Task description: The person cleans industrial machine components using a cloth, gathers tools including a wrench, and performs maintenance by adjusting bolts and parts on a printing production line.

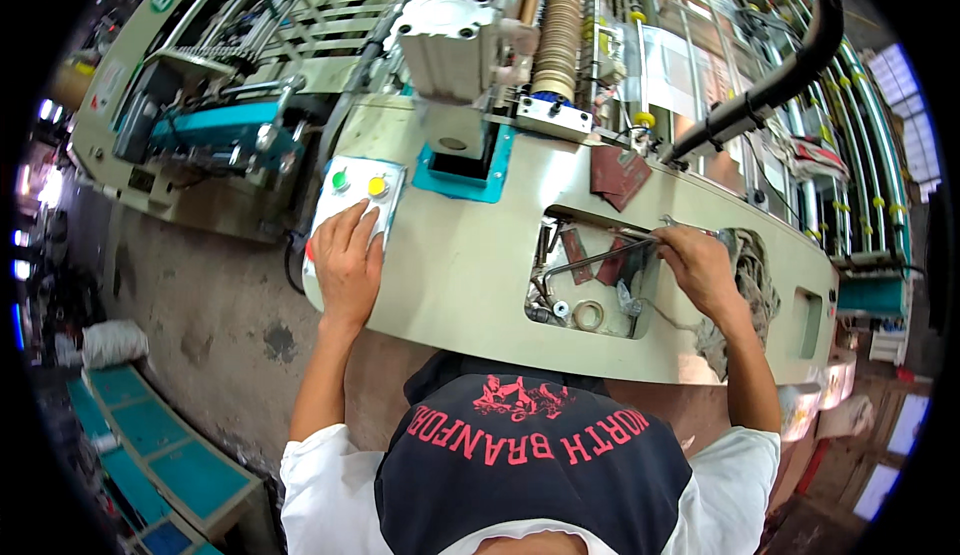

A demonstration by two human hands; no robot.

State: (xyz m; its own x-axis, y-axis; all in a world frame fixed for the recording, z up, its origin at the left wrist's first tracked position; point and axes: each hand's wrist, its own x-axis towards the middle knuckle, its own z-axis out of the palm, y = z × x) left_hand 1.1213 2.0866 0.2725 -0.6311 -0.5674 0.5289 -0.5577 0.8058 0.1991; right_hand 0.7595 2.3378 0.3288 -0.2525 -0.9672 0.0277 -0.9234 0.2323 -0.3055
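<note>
My left hand point(350, 253) lies on a white control panel point(352, 205), its fingers stretched toward the yellow button point(377, 187). It grips nothing. Beside that sits a green button point(340, 180), and a red one point(310, 249) shows partly at the panel's edge. Between the closed fingers of my right hand point(697, 265) is a long, thin hex key point(600, 256) with a bent end. It extends left over a recessed tray point(640, 330) in the machine's cover. Inside the tray are dark red pieces point(575, 255), a tape-like ring point(587, 315) and small metal parts.
A grey rag point(755, 285) hangs by my right wrist. Dark red sheets point(620, 177) lie above the tray. A black curved bar point(760, 105) and rollers point(560, 35) rise behind the cover point(455, 285). Teal-topped cabinets point(200, 475) stand at lower left.
</note>
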